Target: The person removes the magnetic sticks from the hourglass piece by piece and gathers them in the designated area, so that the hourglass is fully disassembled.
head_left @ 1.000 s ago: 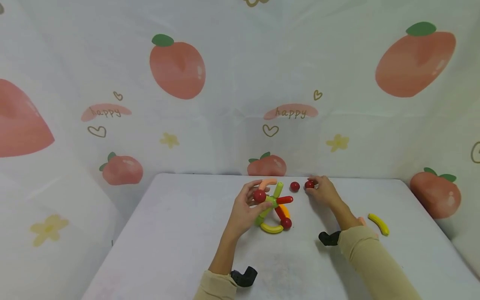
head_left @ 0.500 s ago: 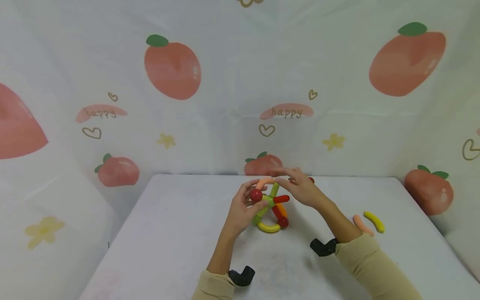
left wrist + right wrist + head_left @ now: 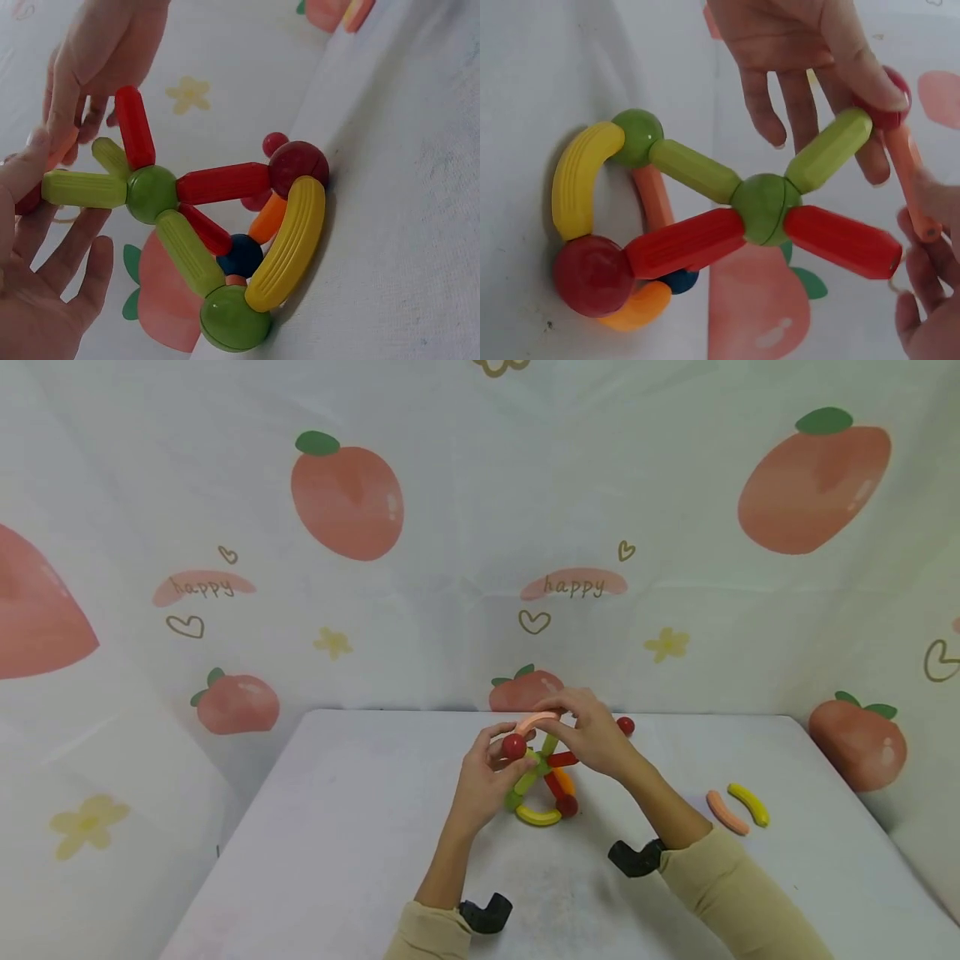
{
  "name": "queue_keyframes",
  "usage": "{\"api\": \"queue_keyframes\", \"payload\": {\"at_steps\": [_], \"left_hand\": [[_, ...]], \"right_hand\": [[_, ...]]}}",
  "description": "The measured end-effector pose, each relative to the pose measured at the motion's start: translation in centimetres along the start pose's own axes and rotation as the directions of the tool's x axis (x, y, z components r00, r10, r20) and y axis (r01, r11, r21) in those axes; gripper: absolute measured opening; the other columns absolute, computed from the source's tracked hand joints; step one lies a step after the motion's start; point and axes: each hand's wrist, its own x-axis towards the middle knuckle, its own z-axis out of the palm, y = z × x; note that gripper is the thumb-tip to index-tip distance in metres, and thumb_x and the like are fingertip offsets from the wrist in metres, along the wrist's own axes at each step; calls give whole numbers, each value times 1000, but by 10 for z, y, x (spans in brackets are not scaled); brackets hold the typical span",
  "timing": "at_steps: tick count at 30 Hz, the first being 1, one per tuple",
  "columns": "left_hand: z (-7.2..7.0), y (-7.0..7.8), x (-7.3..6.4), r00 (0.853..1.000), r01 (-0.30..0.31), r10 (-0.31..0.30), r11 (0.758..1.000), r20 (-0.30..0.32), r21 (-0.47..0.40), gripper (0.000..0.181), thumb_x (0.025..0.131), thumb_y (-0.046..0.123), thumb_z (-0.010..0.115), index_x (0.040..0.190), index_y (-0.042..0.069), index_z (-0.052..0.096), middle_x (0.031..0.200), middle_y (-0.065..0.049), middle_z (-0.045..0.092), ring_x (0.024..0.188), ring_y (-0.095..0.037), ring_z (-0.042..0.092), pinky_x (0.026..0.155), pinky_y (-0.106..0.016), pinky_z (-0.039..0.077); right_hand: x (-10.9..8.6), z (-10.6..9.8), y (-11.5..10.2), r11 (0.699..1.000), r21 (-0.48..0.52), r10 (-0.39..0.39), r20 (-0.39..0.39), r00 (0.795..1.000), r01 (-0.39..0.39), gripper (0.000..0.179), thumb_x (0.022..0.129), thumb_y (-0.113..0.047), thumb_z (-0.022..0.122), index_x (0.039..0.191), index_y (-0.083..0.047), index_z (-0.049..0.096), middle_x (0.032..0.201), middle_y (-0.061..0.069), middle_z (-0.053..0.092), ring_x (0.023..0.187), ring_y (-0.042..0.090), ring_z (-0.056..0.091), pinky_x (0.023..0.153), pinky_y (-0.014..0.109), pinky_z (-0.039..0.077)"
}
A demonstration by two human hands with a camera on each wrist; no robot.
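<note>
A magnetic stick-and-ball structure stands on the table, its curved yellow stick at the base. Green sticks and red sticks meet at a central green ball. My left hand pinches a red ball at the end of an upper green stick. From that ball extends a curved peach stick, whose far end my right hand pinches between thumb and fingers. A blue ball and an orange stick sit at the structure's back.
A loose red ball lies near the table's back edge, behind the right hand. Another peach stick and a yellow stick lie at the right. A fruit-printed cloth hangs behind the white table.
My right hand has left the loose red ball at the back, moved left to the structure and taken hold of the peach stick. The left hand keeps its place.
</note>
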Motion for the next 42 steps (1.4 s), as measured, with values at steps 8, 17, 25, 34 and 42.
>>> {"api": "queue_keyframes", "payload": {"at_steps": [8, 17, 25, 34, 42], "left_hand": [[1, -1, 1, 997, 4, -7, 1000, -79, -27, 33, 95, 18, 73, 126, 13, 61, 119, -6, 76, 110, -20, 72, 96, -25, 57], [3, 0, -2, 996, -31, 29, 999, -87, -21, 37, 92, 20, 76, 127, 14, 65, 121, -8, 73, 109, -20, 70, 95, -23, 57], [3, 0, -1, 996, -3, 2, 1000, -86, -16, 37, 91, 20, 77, 126, 21, 65, 121, -2, 72, 110, -19, 68, 95, -23, 57], [7, 0, 0, 997, 17, -17, 1000, -74, 0, 36, 91, 16, 78, 124, 23, 66, 121, 0, 72, 112, -20, 69, 95, -26, 58], [7, -1, -1, 997, 38, -37, 999, -73, 23, 32, 92, 22, 77, 122, 23, 69, 120, 1, 73, 113, -20, 70, 94, -26, 58]], "right_hand": [[-2, -13, -6, 996, -27, 88, -45, 995, -90, 23, 91, -24, 76, 112, -15, 76, 106, 2, 74, 101, 22, 60, 78, 38, 57], [-3, -10, -10, 996, 8, 87, -89, 992, -87, 20, 90, -25, 78, 108, -15, 76, 99, 1, 74, 84, 17, 64, 76, 34, 57], [-16, -45, -1, 971, 20, 240, -172, 955, -240, 35, 98, -36, 68, 123, -12, 69, 109, 8, 73, 87, 23, 62, 72, 21, 54], [-102, -117, 62, 793, -69, 584, -191, 789, -605, 67, 97, -60, 57, 138, -8, 60, 135, 22, 63, 118, 39, 60, 76, 27, 46], [-181, -154, 122, 586, -133, 772, -206, 601, -799, 81, 97, -63, 54, 138, 7, 53, 139, 35, 51, 114, 46, 48, 68, 30, 40]]}}
